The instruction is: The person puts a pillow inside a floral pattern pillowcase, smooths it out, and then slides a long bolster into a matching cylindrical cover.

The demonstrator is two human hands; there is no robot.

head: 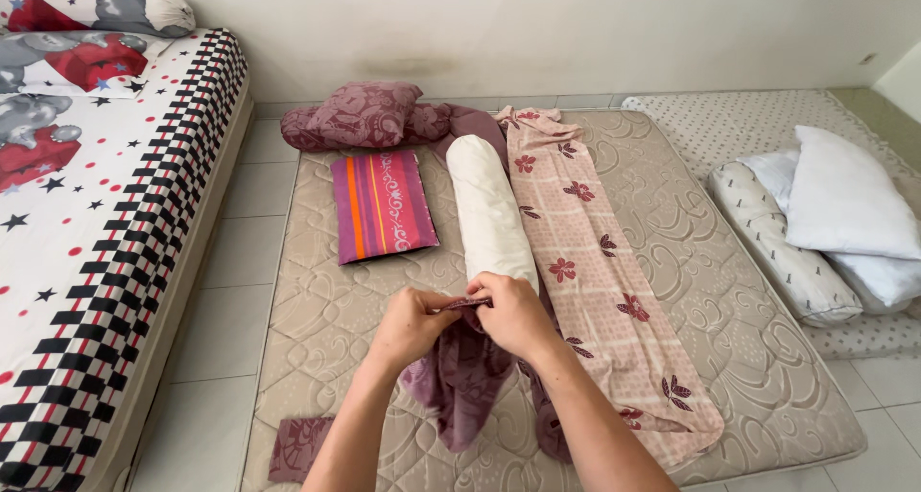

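**Two hands gather a mauve cover at the end of a white bolster**

Head view, looking down: the left hand (411, 325) and right hand (514, 312) meet close together, both pinching the bunched edge of a mauve patterned cover (462, 372). It hangs slack below the hands, probably held open at its mouth. Just beyond the fingertips lies the near end of a white bolster (490, 211), stretching away along a beige quilted mattress (317, 310). Right of the hands, a pink flowered cloth (595, 262) lies flat beside the bolster. Beyond the left hand rests a folded striped magenta cloth (381, 204), and farther off a mauve pillow (363, 114).
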